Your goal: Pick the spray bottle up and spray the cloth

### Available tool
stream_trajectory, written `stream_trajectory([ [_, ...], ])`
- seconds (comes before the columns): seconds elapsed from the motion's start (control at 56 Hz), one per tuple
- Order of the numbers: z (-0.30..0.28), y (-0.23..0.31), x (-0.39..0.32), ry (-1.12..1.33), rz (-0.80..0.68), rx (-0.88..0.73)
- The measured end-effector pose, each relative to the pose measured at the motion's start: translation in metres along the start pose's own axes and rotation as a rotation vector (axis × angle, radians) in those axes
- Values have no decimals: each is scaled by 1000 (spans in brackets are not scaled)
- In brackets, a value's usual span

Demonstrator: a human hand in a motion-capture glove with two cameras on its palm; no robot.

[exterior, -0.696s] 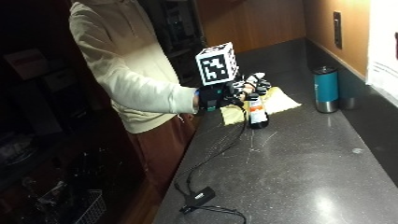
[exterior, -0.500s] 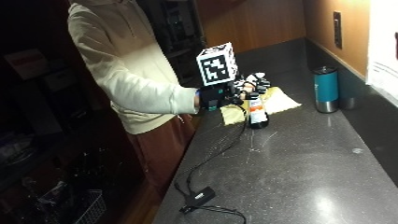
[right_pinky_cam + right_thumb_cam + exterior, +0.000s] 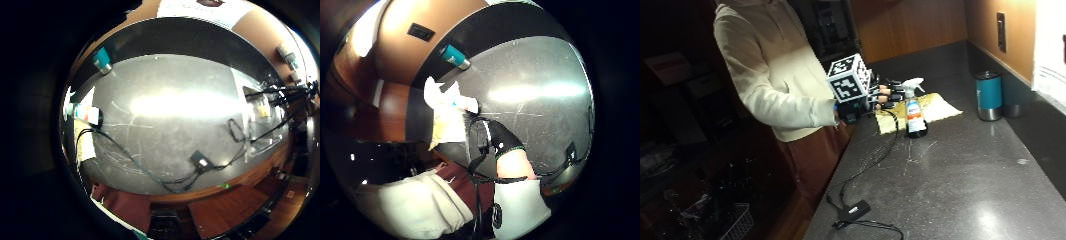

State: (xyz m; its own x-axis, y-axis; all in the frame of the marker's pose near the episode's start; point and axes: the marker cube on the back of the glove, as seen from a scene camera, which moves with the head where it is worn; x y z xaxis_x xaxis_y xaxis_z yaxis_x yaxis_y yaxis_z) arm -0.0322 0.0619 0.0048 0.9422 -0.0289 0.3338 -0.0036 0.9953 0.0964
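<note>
A spray bottle (image 3: 915,111) is seen standing upright on a dark countertop (image 3: 959,175), at the near edge of a yellow cloth (image 3: 933,106). The gloved right hand (image 3: 881,96) is held just beside the bottle's white trigger head, fingers extended toward it; whether they touch it cannot be told, and nothing is gripped. A teal tumbler (image 3: 988,95) is shown well apart, near the wall. Only the thumb side palm view takes in the bottle's white head (image 3: 451,97) against the cloth (image 3: 447,122); the little finger side view shows mainly bare counter (image 3: 175,115)
</note>
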Motion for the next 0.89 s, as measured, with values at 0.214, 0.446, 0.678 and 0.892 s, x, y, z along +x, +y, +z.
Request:
stream_trajectory([
  [0.214, 23, 40, -23, -310, 55, 69],
  [0.446, 69, 69, -76, -537, 88, 112],
  [0.678, 106, 64, -118, -647, 118, 142],
  [0.892, 138, 54, -146, -690, 146, 144],
])
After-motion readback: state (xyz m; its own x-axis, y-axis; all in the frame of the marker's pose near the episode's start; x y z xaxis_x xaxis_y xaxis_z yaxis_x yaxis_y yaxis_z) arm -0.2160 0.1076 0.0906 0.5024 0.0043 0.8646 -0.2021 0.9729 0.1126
